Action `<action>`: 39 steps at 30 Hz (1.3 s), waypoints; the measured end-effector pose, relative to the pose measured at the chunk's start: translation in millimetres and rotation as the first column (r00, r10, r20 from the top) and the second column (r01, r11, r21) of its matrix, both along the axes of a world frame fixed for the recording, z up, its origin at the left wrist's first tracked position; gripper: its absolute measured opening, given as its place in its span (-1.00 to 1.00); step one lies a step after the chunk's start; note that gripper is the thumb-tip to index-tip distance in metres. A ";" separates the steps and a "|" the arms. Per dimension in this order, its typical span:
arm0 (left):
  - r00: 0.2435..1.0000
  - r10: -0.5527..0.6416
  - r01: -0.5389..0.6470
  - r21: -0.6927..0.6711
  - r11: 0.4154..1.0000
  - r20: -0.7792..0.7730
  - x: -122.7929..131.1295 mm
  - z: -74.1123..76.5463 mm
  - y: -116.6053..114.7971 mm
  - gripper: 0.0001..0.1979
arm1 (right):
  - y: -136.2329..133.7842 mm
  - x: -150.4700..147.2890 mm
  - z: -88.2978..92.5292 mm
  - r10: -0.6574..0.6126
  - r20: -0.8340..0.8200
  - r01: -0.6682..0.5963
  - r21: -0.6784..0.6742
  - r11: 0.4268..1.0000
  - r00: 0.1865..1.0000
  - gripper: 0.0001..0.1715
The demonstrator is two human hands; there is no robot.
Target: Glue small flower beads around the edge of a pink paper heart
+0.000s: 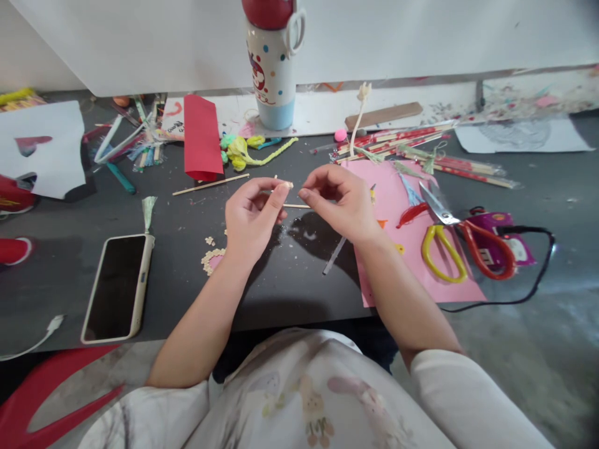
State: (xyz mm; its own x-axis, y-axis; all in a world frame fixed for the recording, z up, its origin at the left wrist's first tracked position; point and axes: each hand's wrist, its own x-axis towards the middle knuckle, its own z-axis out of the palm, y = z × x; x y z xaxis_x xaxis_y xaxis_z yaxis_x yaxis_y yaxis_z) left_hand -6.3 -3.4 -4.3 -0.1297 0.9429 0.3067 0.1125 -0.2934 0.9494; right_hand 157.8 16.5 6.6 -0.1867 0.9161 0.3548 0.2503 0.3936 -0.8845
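Observation:
My left hand (255, 215) pinches a small cream-coloured piece (289, 185) between thumb and forefinger. Just to its right, my right hand (341, 202) has thumb and forefinger pressed together; anything between them is too small to make out. A thin wooden stick (296, 206) shows in the gap between the hands, its right end hidden by my right fingers. I cannot tell whether it is held or lies on the table. By my left wrist is a pink piece edged with cream beads (206, 260), partly covered. A clear stick (334, 257) lies below my right hand.
A phone (116, 287) lies at left. Scissors (442, 209) rest on pink paper (374, 274) at right, beside a black cable (538, 290). Behind stand a dotted bottle (276, 78), folded red paper (202, 140), yellow pipe cleaners (241, 153) and bundled sticks (397, 140).

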 end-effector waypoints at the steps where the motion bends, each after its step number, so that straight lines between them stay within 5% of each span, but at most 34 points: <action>1: 1.000 -0.018 0.018 -0.031 0.999 0.015 0.0 -0.6 1.0 -0.69 | -0.3 -0.5 -0.7 0.007 -0.024 -0.007 0.010 1.000 1.000 -0.83; 8: 0.992 -0.101 0.109 -0.112 0.988 0.071 0.8 -2.8 1.5 -0.66 | -1.7 -2.7 0.6 0.059 -0.019 -0.057 0.101 0.993 0.998 -0.85; 39: 0.977 -0.117 0.151 -0.188 0.970 0.179 1.4 4.8 -1.8 -0.65 | 0.8 1.3 -1.5 0.091 0.009 -0.090 0.226 0.970 0.996 -0.87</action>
State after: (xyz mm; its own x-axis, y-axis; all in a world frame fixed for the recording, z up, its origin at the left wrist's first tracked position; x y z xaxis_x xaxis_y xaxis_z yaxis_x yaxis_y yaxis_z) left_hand -4.9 -5.2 0.6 -0.0309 0.9950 0.0953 -0.0788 -0.0975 0.9921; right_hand 159.2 17.3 5.1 -0.2646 0.7915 0.5509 0.2033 0.6042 -0.7705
